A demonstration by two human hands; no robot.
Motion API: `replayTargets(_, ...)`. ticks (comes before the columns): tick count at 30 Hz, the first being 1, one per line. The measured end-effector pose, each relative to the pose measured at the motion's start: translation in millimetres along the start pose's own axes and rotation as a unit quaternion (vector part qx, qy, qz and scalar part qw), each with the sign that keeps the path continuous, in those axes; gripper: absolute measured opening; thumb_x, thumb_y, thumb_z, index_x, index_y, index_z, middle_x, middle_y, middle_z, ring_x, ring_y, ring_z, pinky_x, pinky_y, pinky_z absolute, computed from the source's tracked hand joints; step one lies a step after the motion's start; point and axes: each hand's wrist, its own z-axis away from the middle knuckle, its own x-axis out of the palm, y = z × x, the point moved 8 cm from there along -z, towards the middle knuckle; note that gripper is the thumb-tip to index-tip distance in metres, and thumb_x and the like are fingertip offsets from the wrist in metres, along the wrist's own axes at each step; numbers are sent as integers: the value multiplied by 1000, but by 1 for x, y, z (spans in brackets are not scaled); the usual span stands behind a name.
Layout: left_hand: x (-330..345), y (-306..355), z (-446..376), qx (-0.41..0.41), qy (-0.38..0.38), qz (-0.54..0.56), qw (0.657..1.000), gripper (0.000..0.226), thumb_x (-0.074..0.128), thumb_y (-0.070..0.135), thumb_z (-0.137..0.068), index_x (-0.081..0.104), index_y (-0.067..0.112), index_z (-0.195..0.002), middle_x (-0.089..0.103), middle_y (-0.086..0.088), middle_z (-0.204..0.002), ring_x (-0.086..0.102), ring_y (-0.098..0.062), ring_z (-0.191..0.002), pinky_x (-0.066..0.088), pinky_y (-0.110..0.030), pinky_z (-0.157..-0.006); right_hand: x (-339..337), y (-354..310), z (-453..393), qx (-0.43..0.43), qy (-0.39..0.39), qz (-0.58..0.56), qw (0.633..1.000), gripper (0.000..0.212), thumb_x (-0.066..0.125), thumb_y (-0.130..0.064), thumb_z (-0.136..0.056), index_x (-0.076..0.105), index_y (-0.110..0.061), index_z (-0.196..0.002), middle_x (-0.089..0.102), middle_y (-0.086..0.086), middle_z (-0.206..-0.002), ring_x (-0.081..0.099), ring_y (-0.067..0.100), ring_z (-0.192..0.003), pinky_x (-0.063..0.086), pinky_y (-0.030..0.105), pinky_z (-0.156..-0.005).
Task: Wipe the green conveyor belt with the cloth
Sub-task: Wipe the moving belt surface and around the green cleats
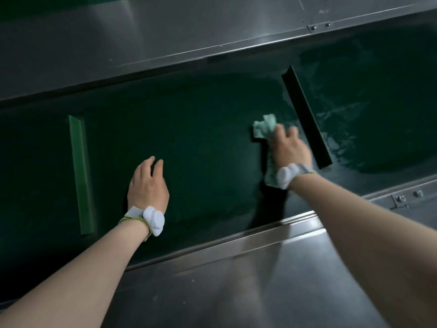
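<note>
The dark green conveyor belt [201, 138] runs from left to right between two steel walls. My right hand [289, 147] presses a pale green cloth [263, 127] flat on the belt, just left of a dark upright cleat [306, 117]. Part of the cloth sticks out past my fingers and part trails under my wrist. My left hand [147, 185] rests palm down on the belt with its fingers loosely apart, holding nothing. Both wrists carry a white device on a strap.
A lighter green cleat [81, 176] crosses the belt at the left. The belt beyond the dark cleat [369, 110] looks wet and streaked. A steel side wall [165, 34] rises at the far side, and a steel ledge [236, 287] with bolts lies at the near side.
</note>
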Motion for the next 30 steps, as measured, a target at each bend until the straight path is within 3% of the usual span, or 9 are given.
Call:
replayTargets(4, 2, 1, 0, -16, 20, 25, 999, 39, 48, 8, -104, 57, 4, -142, 51, -15, -151, 45, -38, -142, 54, -55, -98, -9, 61, -14, 22, 19, 82, 996, 43, 44, -2, -96, 36, -4, -139, 45, 27, -115, 62, 48, -82, 52, 49, -60)
replayTargets(9, 4, 3, -2, -33, 53, 29, 998, 33, 48, 13, -105, 62, 5, -134, 56, -14, -144, 50, -37, -135, 57, -55, -88, -2, 51, -40, 30, 32, 81, 996, 53, 49, -1, -94, 32, -2, -144, 43, 29, -123, 62, 48, -81, 44, 43, -56)
replayTargets(13, 5, 4, 1, -26, 63, 16, 998, 34, 47, 17, -105, 61, 7, -134, 56, -12, -143, 50, -36, -133, 58, -53, -87, 4, 57, -25, 37, 58, 48, 996, 48, 48, -2, -93, 35, -6, -139, 46, 28, -113, 62, 46, -75, 39, 40, -52)
replayTargets(18, 5, 6, 4, -15, 48, 7, 999, 39, 42, 22, -107, 58, 4, -137, 53, -17, -147, 47, -39, -137, 51, -54, -102, 18, 73, 38, 60, 53, 22, 997, 46, 48, -8, -95, 35, -8, -139, 47, 28, -112, 60, 47, -71, 37, 41, -55)
replayTargets(24, 13, 4, 9, 2, 43, 20, 999, 48, 36, 21, -109, 44, 3, -152, 37, -19, -163, 30, -39, -153, 25, -57, -126, 24, 59, 77, 125, 21, -38, 991, 36, 47, -16, -95, 41, -11, -131, 46, 22, -111, 59, 47, -74, 35, 40, -58)
replayTargets(30, 15, -5, 17, 41, 34, 31, 998, 49, 32, 18, -110, 36, 5, -158, 27, -16, -169, 23, -35, -157, 21, -51, -129, 32, -64, 122, 45, -23, -121, 991, 42, 53, -25, -95, 47, -16, -136, 49, 18, -113, 62, 46, -76, 33, 37, -56)
